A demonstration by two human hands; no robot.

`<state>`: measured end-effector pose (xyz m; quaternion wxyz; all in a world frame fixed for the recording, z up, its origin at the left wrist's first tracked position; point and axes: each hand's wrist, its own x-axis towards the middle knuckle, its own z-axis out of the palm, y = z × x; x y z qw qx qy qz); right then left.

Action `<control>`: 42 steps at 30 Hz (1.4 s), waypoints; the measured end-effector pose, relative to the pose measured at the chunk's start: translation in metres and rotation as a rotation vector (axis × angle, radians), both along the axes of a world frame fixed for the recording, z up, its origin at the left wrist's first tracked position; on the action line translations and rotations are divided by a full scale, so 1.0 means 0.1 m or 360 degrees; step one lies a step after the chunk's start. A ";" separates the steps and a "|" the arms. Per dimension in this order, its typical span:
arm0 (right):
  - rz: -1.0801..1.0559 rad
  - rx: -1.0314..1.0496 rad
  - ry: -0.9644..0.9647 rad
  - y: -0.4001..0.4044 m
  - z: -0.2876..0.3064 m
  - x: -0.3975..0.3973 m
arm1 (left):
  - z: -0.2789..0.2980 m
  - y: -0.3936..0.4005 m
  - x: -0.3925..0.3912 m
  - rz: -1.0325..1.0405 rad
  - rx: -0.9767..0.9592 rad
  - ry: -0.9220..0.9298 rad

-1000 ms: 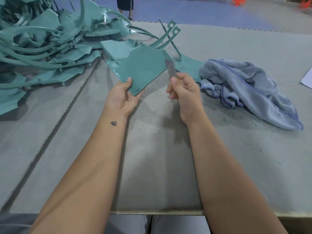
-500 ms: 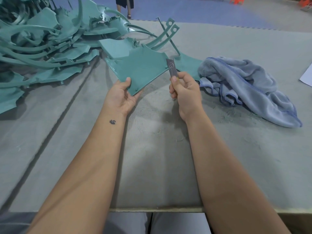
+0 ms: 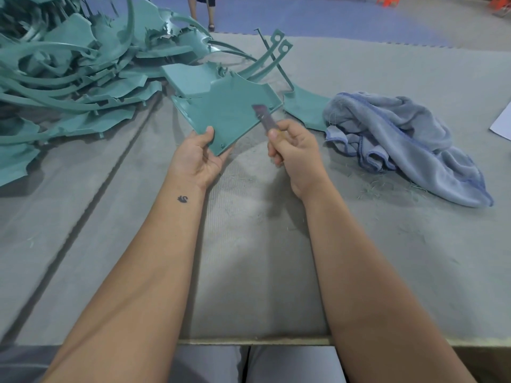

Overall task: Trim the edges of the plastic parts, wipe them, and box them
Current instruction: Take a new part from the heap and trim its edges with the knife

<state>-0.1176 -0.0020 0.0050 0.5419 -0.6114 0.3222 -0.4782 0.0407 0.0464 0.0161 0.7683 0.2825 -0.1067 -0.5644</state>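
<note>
One teal plastic panel [image 3: 229, 111] at centre, gripped by left hand [image 3: 197, 158]; right hand [image 3: 297, 153] fingers grip one blade [image 3: 261, 117]; one blue towel [image 3: 401, 139] at 2 o'clock; heaped parts [image 3: 69, 76] at 10 o'clock; grey tabletop [image 3: 249, 258], blue floor [image 3: 331, 15] beyond

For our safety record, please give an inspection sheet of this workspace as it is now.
Surface: grey felt table, green shavings scattered.
Job's things: teal plastic panel; blade; blue towel; no box seen.
Clutter: pile of teal parts; white paper.
Grips: left hand holds the panel's corner; right hand grips the blade.
Cables: nothing seen.
Surroundings: a person's legs, blue floor.
</note>
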 end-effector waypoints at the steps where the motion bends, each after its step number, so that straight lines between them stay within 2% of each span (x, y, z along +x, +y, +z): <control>1: -0.0047 0.0019 -0.0059 -0.01 0.00 -0.01 | 0.00 0.00 0.00 -0.0006 0.0006 -0.0012; 3: -0.0077 0.0005 -0.0017 -0.02 -0.01 0.01 | 0.00 0.00 -0.01 -0.0019 -0.0008 -0.0007; 8: 0.0133 -0.0243 0.0561 0.04 -0.04 0.07 | 0.00 0.00 0.00 -0.0021 -0.0036 0.0043; 10: 0.0182 -0.0230 0.0586 0.05 -0.03 0.06 | 0.01 0.01 0.00 0.0001 -0.0021 0.0050; 13: 0.0346 -0.0064 0.0399 0.05 0.02 0.02 | 0.01 0.02 -0.01 0.0015 -0.0034 -0.0015; 17: 0.0332 0.0162 -0.0159 0.01 0.13 -0.03 | 0.05 0.00 -0.05 -0.0036 -0.0050 -0.0158; 20: 0.0143 0.0243 -0.0415 -0.03 0.18 -0.06 | 0.11 0.00 -0.14 0.0032 0.0039 -0.0478; 25: -0.0314 0.0004 -0.0085 0.03 0.18 0.04 | 0.14 0.03 -0.26 0.0478 0.0130 -0.1286; 29: -0.0331 -0.0047 -0.0023 0.12 0.20 0.13 | 0.10 0.05 -0.26 0.0813 0.0153 -0.1913; 32: -0.0220 -0.0013 -0.0117 0.16 0.21 0.14 | 0.10 0.07 -0.24 0.0964 0.0245 -0.2561; 34: -0.0176 0.0030 -0.0195 0.16 0.19 0.16 | 0.06 0.06 -0.24 0.0854 0.0426 -0.2941; 38: -0.0396 0.0122 -0.0032 0.08 0.13 0.17 | -0.05 0.01 -0.32 0.0297 0.0617 -0.3237; 40: -0.0514 0.0196 0.0109 0.05 0.10 0.15 | -0.09 -0.02 -0.34 0.0124 0.0601 -0.3251; 42: -0.0559 0.0211 0.0153 0.02 0.08 0.14 | -0.10 -0.04 -0.32 0.0099 0.0517 -0.3062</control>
